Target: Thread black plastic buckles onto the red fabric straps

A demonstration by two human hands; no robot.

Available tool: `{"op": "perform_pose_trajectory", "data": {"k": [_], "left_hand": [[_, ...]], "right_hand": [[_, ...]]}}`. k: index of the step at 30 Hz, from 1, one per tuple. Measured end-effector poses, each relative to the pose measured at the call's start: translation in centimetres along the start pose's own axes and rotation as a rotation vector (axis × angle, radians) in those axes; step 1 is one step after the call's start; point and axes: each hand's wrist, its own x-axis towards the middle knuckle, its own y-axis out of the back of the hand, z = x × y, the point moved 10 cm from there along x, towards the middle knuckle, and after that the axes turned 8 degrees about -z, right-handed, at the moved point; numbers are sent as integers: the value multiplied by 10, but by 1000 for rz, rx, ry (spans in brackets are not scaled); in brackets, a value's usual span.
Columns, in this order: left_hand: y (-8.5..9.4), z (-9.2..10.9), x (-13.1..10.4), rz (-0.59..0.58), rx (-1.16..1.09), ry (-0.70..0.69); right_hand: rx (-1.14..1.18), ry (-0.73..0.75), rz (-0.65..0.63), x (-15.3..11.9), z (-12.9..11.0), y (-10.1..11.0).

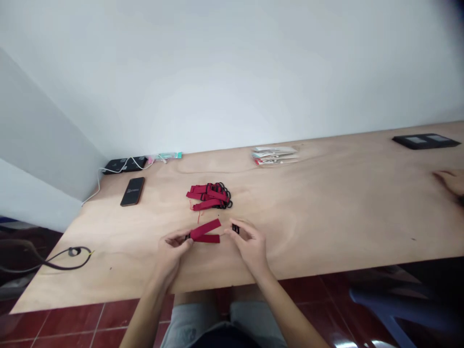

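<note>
Pinching a red strap [206, 228] between thumb and fingers of the left hand [171, 247], on the near side of the pile of red straps [206, 196]. Gripping it at the end with a black fitting [187, 237], with two tails splayed apart and pointing right. Pinching a small black buckle [235, 228] between thumb and forefinger of the right hand [253, 243], nearer than the pile and just beyond its right end. Cannot tell the exact set of the hidden fingers on either hand. Note black rings [227, 195] along the pile's right side and loose red thread [198, 217] at its near left. See a phone [132, 192] left of the pile, and dark boxes [125, 165] with a white cable [98, 183] farther off to the left. Find plastic packets [276, 155] behind the pile and to its right, then a flat black case [426, 140] far right of it. Spot another person's hand [452, 182] also well to the pile's right, blurred and partly cut off
</note>
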Motion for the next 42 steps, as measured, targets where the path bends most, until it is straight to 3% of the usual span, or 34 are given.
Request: {"op": "perform_pose_trajectory", "data": {"k": [5,8,11,17,21,24,30,35,42], "left_hand": [[14,1,0,42,-157,18],[12,1,1,54,-273,22],[6,-4,4,54,-411,48],[-15,-16,4,-8,-566,87],[-47,-18,-5,-176,-475,90],[-57,-22,-8,-182,-449,105],[-52,-22,0,-121,-387,65],[-42,-20,10,-26,-271,49],[-52,18,4,18,351,-213]], "right_hand": [[-282,20,-146,4,3,-22],[-437,63,-228,4,1,-39],[-478,88,-223,4,-3,-41],[-248,109,-220,4,-20,-37],[-3,-5,-387,-5,-22,-56],[117,-124,-446,-12,-14,-61],[302,-199,-441,-20,-11,-36],[397,-293,-351,-32,4,1],[519,-310,-165,-43,9,43]]}}
